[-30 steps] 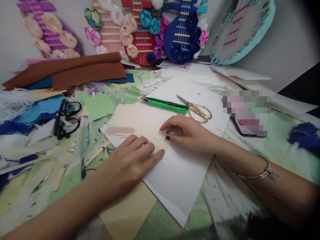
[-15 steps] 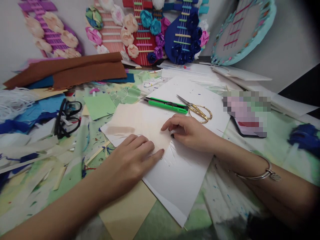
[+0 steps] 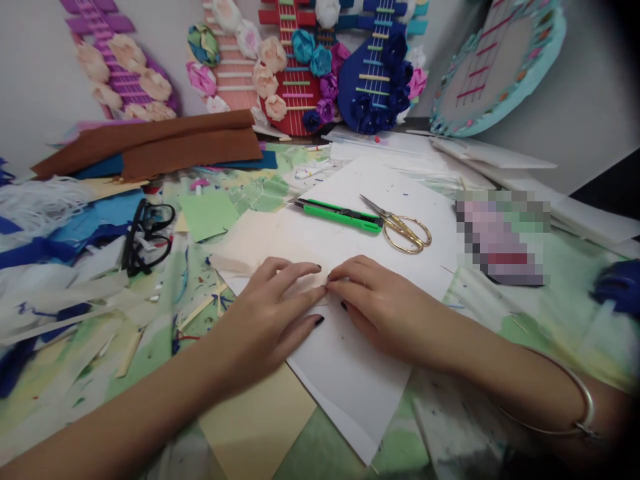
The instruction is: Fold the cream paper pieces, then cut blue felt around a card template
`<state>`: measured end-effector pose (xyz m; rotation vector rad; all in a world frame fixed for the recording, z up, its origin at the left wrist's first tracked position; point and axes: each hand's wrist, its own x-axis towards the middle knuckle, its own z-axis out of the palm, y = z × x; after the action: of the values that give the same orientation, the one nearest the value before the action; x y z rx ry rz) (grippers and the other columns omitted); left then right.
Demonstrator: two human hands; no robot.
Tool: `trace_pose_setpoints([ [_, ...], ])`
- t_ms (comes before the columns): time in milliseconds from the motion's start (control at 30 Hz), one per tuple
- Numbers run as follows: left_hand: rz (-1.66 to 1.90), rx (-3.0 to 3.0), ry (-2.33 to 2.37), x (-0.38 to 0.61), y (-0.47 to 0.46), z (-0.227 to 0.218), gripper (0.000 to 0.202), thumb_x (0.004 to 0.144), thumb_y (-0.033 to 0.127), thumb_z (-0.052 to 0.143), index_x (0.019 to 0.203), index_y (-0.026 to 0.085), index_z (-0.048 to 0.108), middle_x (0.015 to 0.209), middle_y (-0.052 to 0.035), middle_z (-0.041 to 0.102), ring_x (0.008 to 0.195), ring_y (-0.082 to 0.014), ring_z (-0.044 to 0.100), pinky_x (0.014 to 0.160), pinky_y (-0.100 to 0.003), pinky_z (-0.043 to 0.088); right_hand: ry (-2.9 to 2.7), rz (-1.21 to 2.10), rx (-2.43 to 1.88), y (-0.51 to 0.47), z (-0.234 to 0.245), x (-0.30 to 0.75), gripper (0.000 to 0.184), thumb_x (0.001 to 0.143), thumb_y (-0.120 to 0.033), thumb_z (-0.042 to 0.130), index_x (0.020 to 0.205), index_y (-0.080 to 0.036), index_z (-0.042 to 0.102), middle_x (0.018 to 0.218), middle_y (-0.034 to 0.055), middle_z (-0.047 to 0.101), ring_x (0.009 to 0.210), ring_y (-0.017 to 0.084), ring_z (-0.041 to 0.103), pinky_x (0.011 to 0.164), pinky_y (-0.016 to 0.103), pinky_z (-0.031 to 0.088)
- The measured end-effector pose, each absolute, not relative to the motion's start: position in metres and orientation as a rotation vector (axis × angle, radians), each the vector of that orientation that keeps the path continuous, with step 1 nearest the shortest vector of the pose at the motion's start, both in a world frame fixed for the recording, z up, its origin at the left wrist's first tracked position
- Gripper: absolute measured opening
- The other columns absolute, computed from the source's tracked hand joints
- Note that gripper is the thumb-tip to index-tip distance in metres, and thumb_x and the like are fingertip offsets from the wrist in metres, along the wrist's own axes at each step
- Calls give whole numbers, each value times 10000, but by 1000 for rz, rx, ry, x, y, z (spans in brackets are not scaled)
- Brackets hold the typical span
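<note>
While the left hand (image 3: 273,310) is resting at the centre of the frame with its fingers loosely spread, the right hand (image 3: 383,307) is meeting it from the right, its fingers bunched together and their tips touching or nearly touching the left fingertips. Whether the right fingers are pinching anything, I cannot tell, since the tips are small and partly hidden. The cream paper (image 3: 253,237) is lying just left of centre, partly under the left fingers and on top of a white sheet (image 3: 350,387) that is stretching toward the bottom of the frame. Above the hands, a green cutter (image 3: 343,217) is lying near the gold-handled scissors (image 3: 404,231). Black-framed glasses (image 3: 134,240) are sitting at the left, near a pale green square (image 3: 207,215). Brown material (image 3: 193,145) is lying at upper left, and decorated stringed-instrument shapes (image 3: 295,107) are standing along the top.
</note>
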<state>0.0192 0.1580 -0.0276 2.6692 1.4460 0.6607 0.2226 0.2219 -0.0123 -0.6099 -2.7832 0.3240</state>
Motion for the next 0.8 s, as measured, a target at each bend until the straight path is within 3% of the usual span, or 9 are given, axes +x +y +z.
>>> trace_pose_setpoints([
  [100, 581, 2744, 1426, 18, 159, -26, 344, 887, 202, 509, 1227, 189, 559, 1268, -95, 571, 1229, -310, 397, 1002, -516, 358, -2790, 311, -600, 222, -13, 223, 315, 826, -9, 432, 1059, -83, 631, 1057, 145, 614, 1038, 247, 513, 878, 399, 484],
  [467, 545, 2693, 1425, 17, 159, -28, 300, 899, 222, 491, 1185, 193, 577, 1261, -75, 577, 1232, -319, 383, 1001, -542, 350, -2800, 356, -558, 219, -13, 227, 268, 780, 22, 481, 936, -105, 658, 1109, 144, 608, 1098, 255, 493, 912, 389, 470],
  [633, 575, 2658, 1431, 14, 161, -28, 315, 891, 240, 514, 1201, 206, 558, 1267, -75, 576, 1244, -312, 376, 1013, -537, 338, -2712, 508, -541, 219, -8, 228, 253, 762, 24, 474, 806, -130, 670, 1101, 123, 639, 1040, 231, 565, 873, 366, 502],
  [800, 599, 2469, 1445, 7, 164, -28, 388, 858, 269, 574, 1235, 232, 493, 1260, -64, 568, 1269, -266, 381, 1022, -479, 364, -2606, 540, -497, 225, -5, 228, 328, 768, 27, 444, 972, -119, 655, 1030, 111, 674, 983, 199, 607, 847, 333, 522],
])
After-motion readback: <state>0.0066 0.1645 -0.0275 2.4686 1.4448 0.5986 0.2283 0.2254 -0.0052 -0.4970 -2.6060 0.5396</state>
